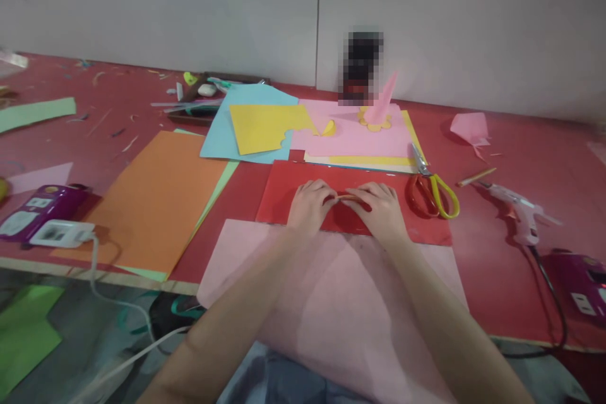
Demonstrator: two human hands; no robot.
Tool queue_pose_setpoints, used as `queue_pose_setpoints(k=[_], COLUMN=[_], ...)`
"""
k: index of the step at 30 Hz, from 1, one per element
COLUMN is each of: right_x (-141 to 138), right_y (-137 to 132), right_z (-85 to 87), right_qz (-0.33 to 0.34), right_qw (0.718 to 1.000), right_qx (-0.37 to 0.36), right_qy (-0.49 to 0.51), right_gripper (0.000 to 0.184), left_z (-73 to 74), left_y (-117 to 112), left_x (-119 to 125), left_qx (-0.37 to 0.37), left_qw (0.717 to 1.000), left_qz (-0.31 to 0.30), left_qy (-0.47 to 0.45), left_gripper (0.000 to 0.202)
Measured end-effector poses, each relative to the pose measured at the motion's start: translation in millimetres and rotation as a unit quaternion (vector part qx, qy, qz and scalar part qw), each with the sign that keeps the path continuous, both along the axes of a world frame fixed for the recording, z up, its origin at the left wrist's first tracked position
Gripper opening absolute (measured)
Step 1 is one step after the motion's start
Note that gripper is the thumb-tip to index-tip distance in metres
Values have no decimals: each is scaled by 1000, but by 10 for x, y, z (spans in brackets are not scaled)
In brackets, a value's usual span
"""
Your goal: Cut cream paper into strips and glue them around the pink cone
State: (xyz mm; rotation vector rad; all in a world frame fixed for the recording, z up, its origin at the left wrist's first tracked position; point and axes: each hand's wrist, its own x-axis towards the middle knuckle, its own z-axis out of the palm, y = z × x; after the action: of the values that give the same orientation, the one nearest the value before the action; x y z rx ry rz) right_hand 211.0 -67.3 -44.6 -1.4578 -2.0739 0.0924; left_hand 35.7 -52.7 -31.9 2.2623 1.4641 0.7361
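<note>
My left hand (308,207) and my right hand (382,211) are close together over a red sheet (279,192). Their fingers pinch the two ends of a thin tan strip (350,197), perhaps paper seen edge-on; its exact kind is unclear. Under my forearms lies a large pink sheet (350,290). To the right of my right hand, scissors (433,186) with one red and one yellow handle loop rest partly on the red sheet. Behind my hands a pink paper cone (384,101) stands on a scalloped yellow paper piece (377,127).
Cut yellow paper (265,129) lies on blue paper (220,132), and orange sheets (156,202) are at left. A pencil (476,177) and a corded glue gun (518,205) lie right. Purple power strips (45,205) flank the workspace. A white charger (61,233) trails its cable over the table edge.
</note>
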Motion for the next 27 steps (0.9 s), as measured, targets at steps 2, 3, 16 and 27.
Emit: queue_pose_setpoints(k=[2,3,16,27], right_x=[-9,-13,-11,-23], right_y=[-1,2,44,40], right_z=[-2,-4,-36,-26], right_qz=[4,6,12,13], right_qw=[1000,1000,999,998], right_qx=[3,-1,-21,-28], right_qy=[3,9,43,62], right_gripper=[19,17,15,14], left_z=[0,-1,26,-47], left_y=[-6,-8,-195,-78], left_x=[6,9,118,5], left_qx=[2,3,34,-4], left_qw=[1000,1000,993,999], left_qz=[2,3,-33,14], left_qy=[4,6,108,34], left_gripper=[9,10,46,55])
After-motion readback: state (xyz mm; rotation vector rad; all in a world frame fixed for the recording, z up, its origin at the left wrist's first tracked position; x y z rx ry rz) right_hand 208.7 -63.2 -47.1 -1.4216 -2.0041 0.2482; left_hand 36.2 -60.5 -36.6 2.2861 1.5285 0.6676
